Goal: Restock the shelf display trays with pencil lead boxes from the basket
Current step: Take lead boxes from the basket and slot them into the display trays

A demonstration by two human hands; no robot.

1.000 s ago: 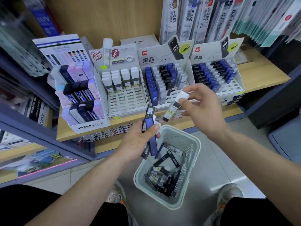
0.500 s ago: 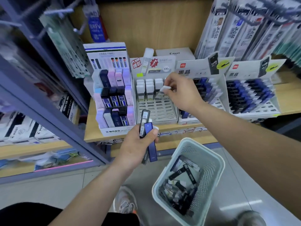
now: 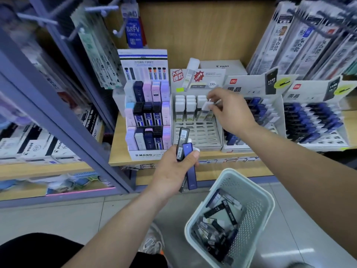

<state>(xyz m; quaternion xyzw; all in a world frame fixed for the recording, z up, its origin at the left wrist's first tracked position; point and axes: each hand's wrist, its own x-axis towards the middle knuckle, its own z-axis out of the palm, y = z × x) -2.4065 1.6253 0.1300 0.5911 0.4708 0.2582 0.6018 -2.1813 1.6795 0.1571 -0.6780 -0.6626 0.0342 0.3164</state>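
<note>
- The right hand pinches a white-capped clear plastic lead box, tilted over the white slotted cardboard tray; I'd straighten it upright first, then press it into a free slot.
- The left hand grips slim blue and black lead boxes; the pale green perforated basket holds more.

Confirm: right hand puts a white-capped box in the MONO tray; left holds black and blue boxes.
Wrong tray: the head view shows the right hand pinching the white-capped box in the white slotted tray beside the MONO tray. Left hand: correct.
</note>
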